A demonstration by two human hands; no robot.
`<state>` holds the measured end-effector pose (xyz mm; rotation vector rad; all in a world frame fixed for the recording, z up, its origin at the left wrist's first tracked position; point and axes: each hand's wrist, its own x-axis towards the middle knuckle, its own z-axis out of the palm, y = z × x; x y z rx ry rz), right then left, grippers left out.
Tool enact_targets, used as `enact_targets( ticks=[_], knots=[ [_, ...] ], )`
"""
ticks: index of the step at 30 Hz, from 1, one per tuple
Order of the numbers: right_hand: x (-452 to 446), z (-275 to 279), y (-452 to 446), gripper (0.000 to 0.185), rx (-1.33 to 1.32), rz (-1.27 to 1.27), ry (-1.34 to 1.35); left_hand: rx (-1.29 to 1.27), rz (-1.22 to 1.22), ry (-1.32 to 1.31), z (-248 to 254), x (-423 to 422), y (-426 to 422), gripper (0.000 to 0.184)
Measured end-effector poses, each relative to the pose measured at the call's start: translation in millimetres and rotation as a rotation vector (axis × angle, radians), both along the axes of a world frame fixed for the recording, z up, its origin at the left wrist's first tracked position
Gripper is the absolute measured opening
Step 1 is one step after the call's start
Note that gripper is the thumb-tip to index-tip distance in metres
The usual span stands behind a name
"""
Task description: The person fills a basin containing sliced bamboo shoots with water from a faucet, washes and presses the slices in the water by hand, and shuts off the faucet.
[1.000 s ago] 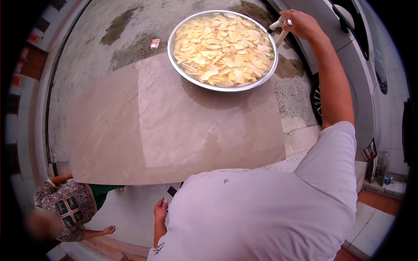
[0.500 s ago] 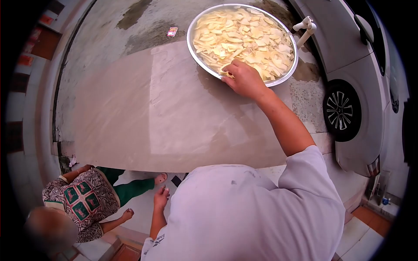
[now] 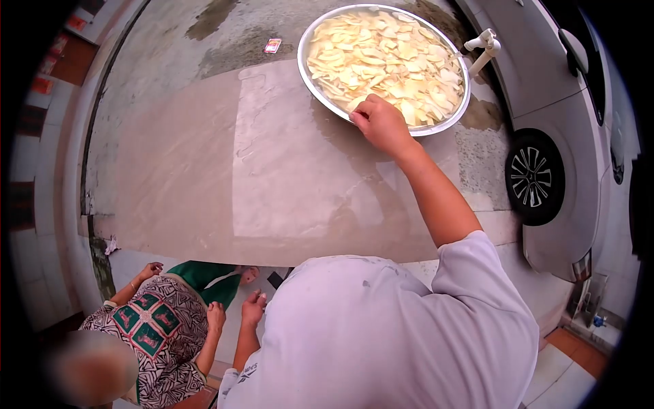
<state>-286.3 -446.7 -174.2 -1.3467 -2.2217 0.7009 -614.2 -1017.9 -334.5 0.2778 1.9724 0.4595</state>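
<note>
A wide metal basin (image 3: 443, 128) full of pale yellow slices (image 3: 388, 61) in water stands on the far right part of the brown table (image 3: 286, 204). My right hand (image 3: 383, 126) is at its near rim, the thumb outside and the bent fingers over the inner side, closed on the rim. No slice shows between the fingers. Low beside my shirt hangs my left hand (image 3: 254, 307), fingers loosely bent and apart, holding nothing. A small dark flat object (image 3: 275, 279) shows just above it, below the table's near edge.
A white pipe tap (image 3: 484, 48) rises by the basin's right side. Further right is a parked car (image 3: 555, 82). A person in a patterned shirt (image 3: 170, 327) is at the lower left, close to my left hand. A small red packet (image 3: 272, 46) lies on the wet ground beyond the table.
My right hand has left the tap for the basin's near rim. Water in the basin looks calmer. The other person has moved right, closer to me, with one hand raised.
</note>
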Motion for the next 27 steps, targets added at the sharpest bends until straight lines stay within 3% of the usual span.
enact_targets(
  ticks=[10, 16, 21, 24, 27],
  knots=[
    [-5, 2, 1, 0.02, 0.147, -0.019, -0.173, 0.013, -0.007, 0.069, 14, 9, 20, 0.056],
    [36, 16, 5, 0.02, 0.253, -0.137, -0.055, -0.02, 0.026, 0.074, 33, 23, 6, 0.056],
    [80, 29, 8, 0.019, 0.174, -0.264, -0.136, 0.056, 0.073, 0.008, 5, 13, -46, 0.055],
    [81, 20, -3, 0.018, 0.38, -0.227, -0.054, 0.065, 0.107, 0.004, 0, 23, -53, 0.055],
    [76, 29, -24, 0.017, 0.231, -0.155, -0.012, 0.065, 0.126, 0.01, 9, 35, -65, 0.055]
  ],
)
